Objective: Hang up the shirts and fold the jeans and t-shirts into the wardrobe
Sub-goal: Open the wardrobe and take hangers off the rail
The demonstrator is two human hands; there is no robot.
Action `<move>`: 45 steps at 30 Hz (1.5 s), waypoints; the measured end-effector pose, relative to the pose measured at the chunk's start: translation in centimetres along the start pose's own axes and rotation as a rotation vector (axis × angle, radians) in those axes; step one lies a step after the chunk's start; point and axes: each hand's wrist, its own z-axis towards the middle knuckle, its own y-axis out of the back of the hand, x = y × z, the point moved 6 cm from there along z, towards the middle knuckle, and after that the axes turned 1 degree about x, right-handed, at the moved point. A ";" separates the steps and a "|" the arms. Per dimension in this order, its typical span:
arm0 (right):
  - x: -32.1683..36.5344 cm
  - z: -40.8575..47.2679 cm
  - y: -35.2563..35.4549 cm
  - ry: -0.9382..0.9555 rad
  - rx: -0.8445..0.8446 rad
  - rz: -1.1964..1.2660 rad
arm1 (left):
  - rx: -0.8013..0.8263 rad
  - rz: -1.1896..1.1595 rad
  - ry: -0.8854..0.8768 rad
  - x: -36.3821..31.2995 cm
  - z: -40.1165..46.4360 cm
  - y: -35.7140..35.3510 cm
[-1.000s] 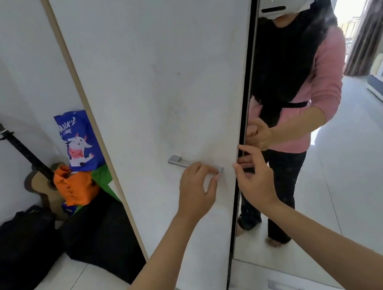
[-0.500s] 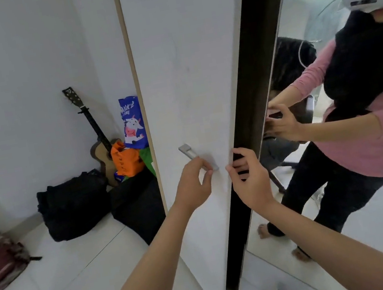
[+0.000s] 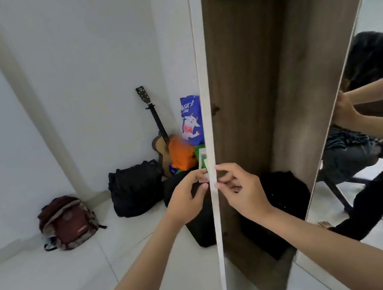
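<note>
Wardrobe door [image 3: 203, 122], swung open edge-on; access step under way, no clothes in hand.

Head view: a second ago the door showed its broad white face; now only its thin pale edge faces the camera and the wood-grain inside [image 3: 246, 84] of the wardrobe is exposed, so, as a judgement, hanging and folding can begin once garments are fetched (no shirts or jeans can be made out here). Left hand [image 3: 190, 200] curls, fingers bent round the small metal handle [image 3: 204, 177] on the door's outer side; right hand [image 3: 241, 188] pinches the door edge from the inner side. Mirror door [image 3: 362, 130], glossy, reflects the person. A dark soft bundle [image 3: 281, 195] lies low inside. Outside: guitar [image 3: 161, 137], black bag [image 3: 136, 189], maroon backpack [image 3: 67, 223], smooth pale floor tiles [image 3: 56, 283].
</note>
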 end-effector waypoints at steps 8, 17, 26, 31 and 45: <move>2.9 6.1 -9.0 -0.037 0.377 0.161 | -0.430 -0.228 0.087 1.7 -2.7 11.0; 9.8 20.5 -12.7 0.191 0.043 0.171 | -0.541 0.142 -0.227 -0.3 2.5 24.0; 9.8 30.4 -20.0 0.281 0.064 -0.243 | -0.378 0.211 -0.136 5.5 10.7 30.6; 8.0 33.3 -22.9 0.247 0.077 -0.357 | -0.419 0.145 -0.113 8.5 13.7 32.7; 5.9 36.3 -25.4 0.223 0.007 -0.411 | -0.436 -0.014 -0.109 12.0 17.8 35.0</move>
